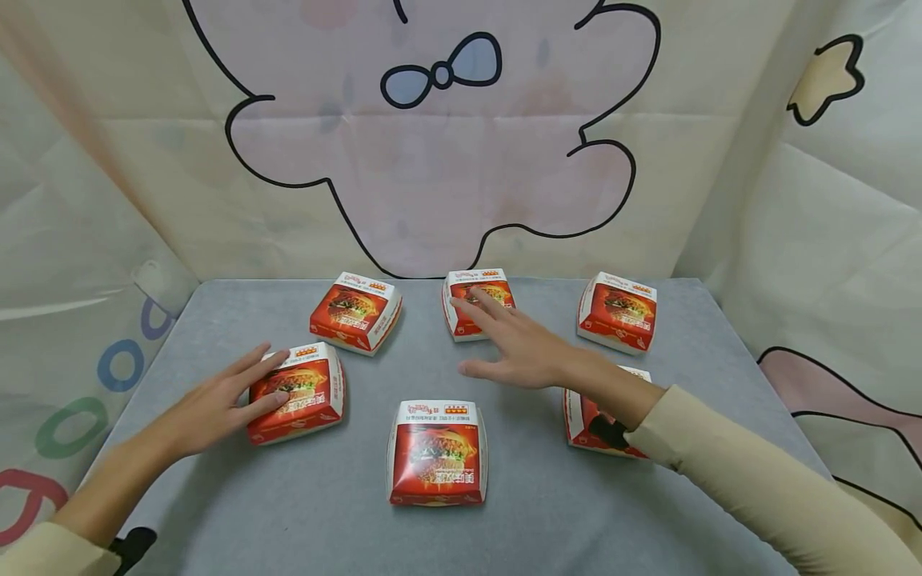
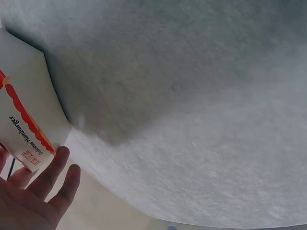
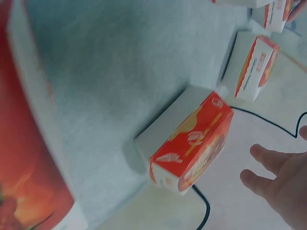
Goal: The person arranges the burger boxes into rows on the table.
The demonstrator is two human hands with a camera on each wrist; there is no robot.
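My left hand (image 1: 223,408) reaches over a red-and-white hamburger box (image 1: 313,408) at the front left, fingers fairly straight and thumb lying across its top. In the left wrist view, spread fingertips (image 2: 60,158) come right to the edge of that box (image 2: 29,120). My right hand (image 1: 522,348) is stretched out flat, its fingers overlapping the back middle hamburger box (image 1: 468,320) in the head view. From the right wrist, the fingers (image 3: 268,160) appear apart from the nearest upright-standing box (image 3: 196,139). Nothing is held in the right hand.
Matching boxes stand at the back left (image 1: 353,312), back right (image 1: 618,312) and front middle (image 1: 437,456). Another box (image 1: 591,424) lies partly hidden under my right forearm. All rest on a grey cloth-covered table (image 1: 324,512), with printed curtains (image 1: 446,176) behind and at both sides.
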